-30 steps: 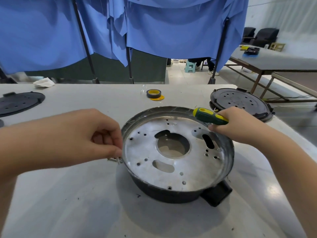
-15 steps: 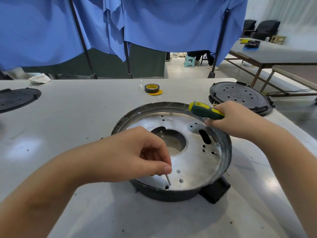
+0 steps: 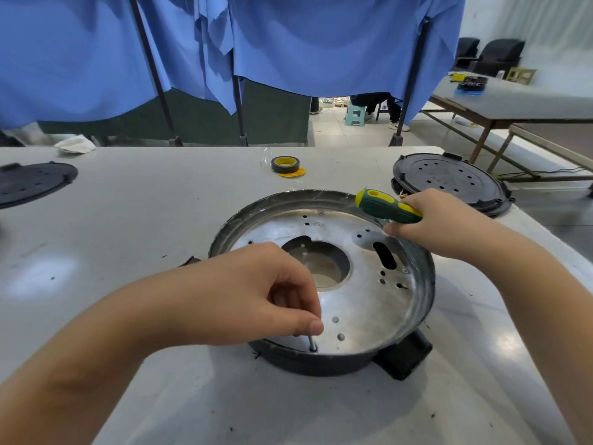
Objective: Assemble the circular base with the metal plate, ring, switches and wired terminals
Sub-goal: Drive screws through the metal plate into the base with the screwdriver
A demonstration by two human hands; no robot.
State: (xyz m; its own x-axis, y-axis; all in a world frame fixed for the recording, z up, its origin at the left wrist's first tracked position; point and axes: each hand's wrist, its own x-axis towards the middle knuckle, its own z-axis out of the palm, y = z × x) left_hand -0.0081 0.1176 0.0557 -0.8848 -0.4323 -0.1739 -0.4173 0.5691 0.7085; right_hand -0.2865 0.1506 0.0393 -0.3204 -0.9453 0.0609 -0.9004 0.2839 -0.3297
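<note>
One fastening step in hand: a screw (image 3: pixel 312 342) is being seated in a hole at the near edge of the metal plate (image 3: pixel 362 303).
Location: the plate lies inside the circular base (image 3: pixel 324 364) on the desk (image 3: pixel 160 200).
Left hand (image 3: pixel 256 293) grip: closed in a pinch on the screw, held upright.
Right hand (image 3: pixel 430 220) grip: curled round a green-yellow screwdriver (image 3: pixel 386 211), resting at the far rim.
Next move, as judged: the screwdriver is to be brought onto the screw head and turned.

Screw being set at near edge of metal plate (image 3: pixel 362 303).
Left hand (image 3: pixel 256 293) pinches screw (image 3: pixel 312 343) upright in hole; right hand (image 3: pixel 439 223) grips green-yellow screwdriver (image 3: pixel 385 208) over circular base (image 3: pixel 321 364) rim.
</note>
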